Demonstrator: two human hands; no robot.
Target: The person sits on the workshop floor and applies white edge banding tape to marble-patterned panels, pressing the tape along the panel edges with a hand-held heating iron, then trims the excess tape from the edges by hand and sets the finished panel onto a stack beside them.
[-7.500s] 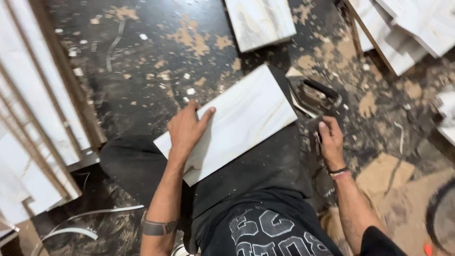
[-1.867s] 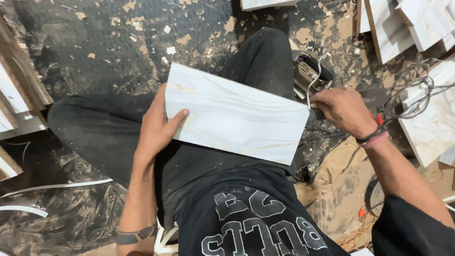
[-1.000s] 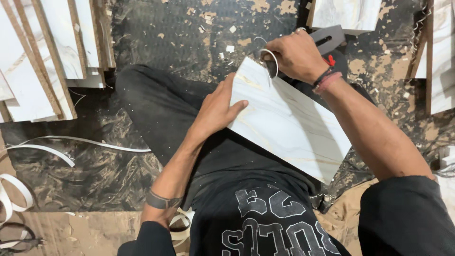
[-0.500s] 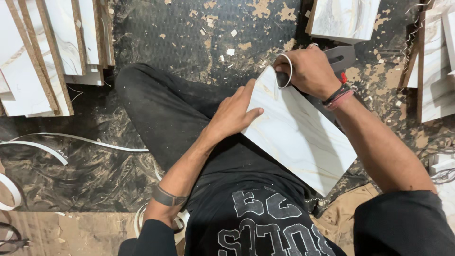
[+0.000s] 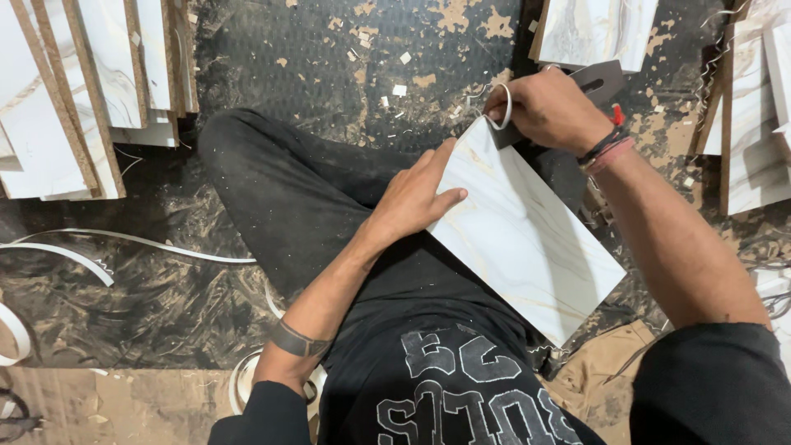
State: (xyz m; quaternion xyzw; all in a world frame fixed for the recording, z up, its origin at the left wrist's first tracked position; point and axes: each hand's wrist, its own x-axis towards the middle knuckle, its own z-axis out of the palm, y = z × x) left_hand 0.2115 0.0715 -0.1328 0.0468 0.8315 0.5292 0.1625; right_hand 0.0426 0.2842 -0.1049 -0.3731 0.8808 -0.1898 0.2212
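Here the right hand (image 5: 548,107) grips a dark tool (image 5: 597,81) at the marbled panel's (image 5: 527,239) corner; left hand (image 5: 412,202) presses flat, released.

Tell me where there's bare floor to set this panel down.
The dark dusty floor beyond the knee, between the stacked white marble-look boards on one side and the marble-look offcut on the other, is barest. Curled white edging strips litter the near floor; more stacked boards crowd the far side.

Panel (image 5: 527,239) — smooth, glossy marble-look laminate, white with tan veins. Stacked boards (image 5: 74,91), upper left: same face, raw brown wood-fibre edges. Trousers (image 5: 288,189) — matt dark cloth. Floor (image 5: 329,49): rough, dusty.
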